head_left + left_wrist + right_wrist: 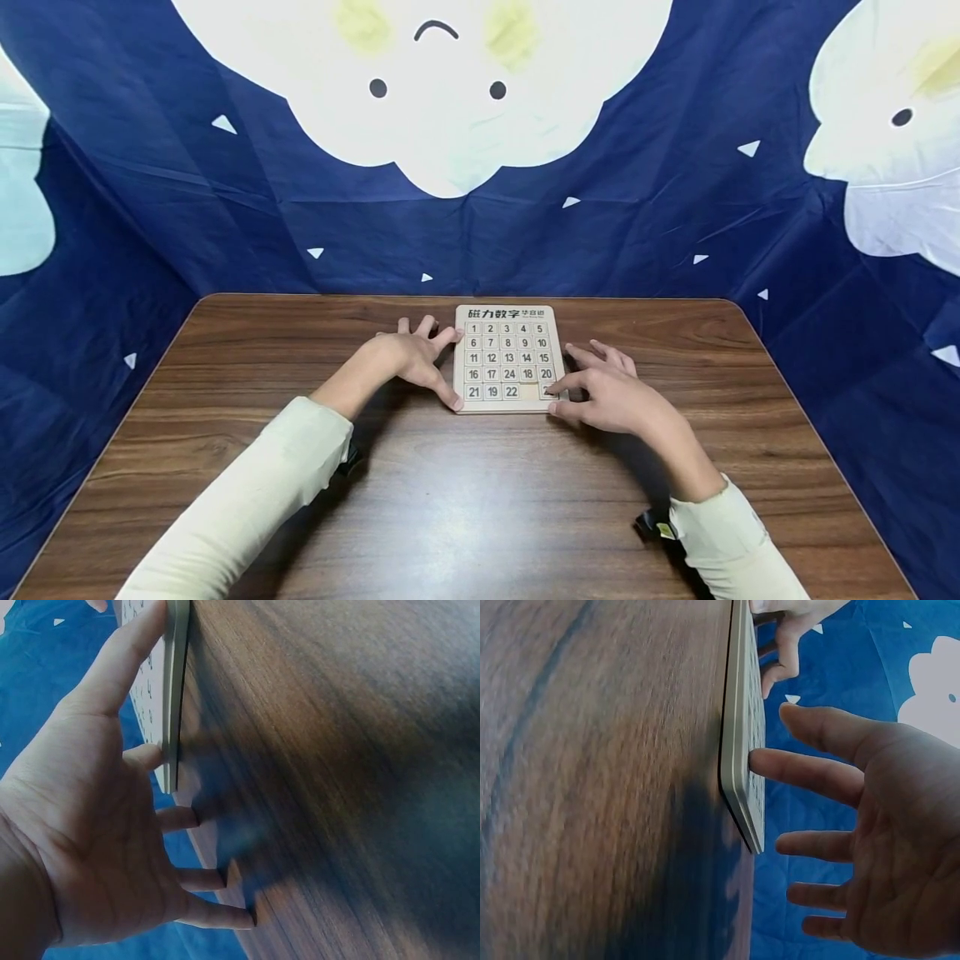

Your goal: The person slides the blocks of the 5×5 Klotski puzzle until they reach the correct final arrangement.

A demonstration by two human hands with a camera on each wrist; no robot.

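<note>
A pale number sliding puzzle lies flat on the wooden table, its numbered tiles in rows under a printed heading. In the bottom row, a bare slot sits between the 22 tile and the corner tile, whose number is partly hidden by a fingertip. My left hand spreads along the puzzle's left side, thumb at the lower left corner and index finger at the edge higher up. My right hand reaches in from the right, its straight index finger touching the corner tile. Its other fingers extend beside the board.
The brown wooden table ends at a dark blue curtain printed with white clouds and small triangles. The puzzle lies near the table's far edge. Black wrist devices show below both pale sleeves.
</note>
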